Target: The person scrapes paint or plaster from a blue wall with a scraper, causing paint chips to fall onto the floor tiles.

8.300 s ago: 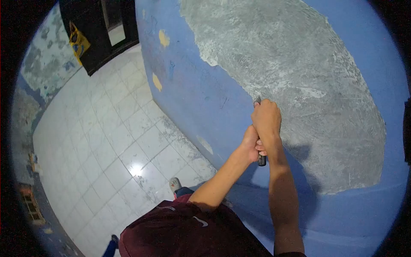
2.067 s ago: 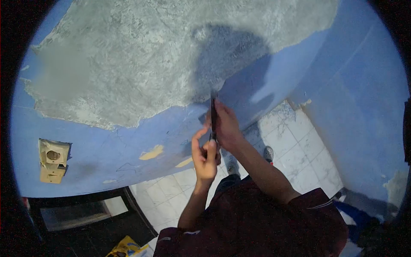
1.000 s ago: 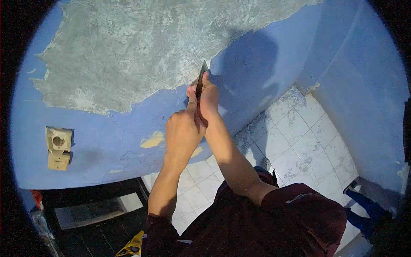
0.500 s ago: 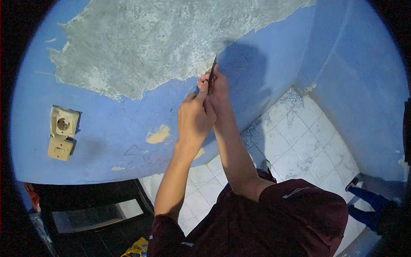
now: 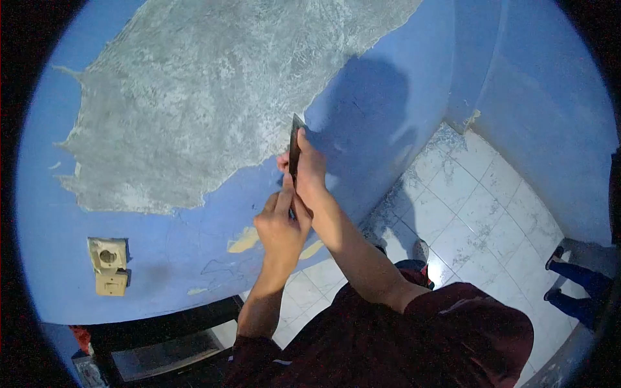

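In the head view, my right hand is closed around a dark, flat scraper, with the thumb lying along it and its tip pointing up. My left hand is just below, fingers curled in at the lower end of the scraper; exactly how they grip there is partly hidden. The scraper's tip is over the lower right border of a bare grey patch, where the blue paint of the wall ends in a ragged edge.
A damaged socket and switch are on the wall at lower left. Below stands dark furniture with a glass panel. White marble-look tiles cover the floor. Another person's legs show at the right edge.
Both hands and the scraper have shifted down and left in view. The scraper's broad face now shows more. The view has tilted, so the grey patch and socket appear lower.
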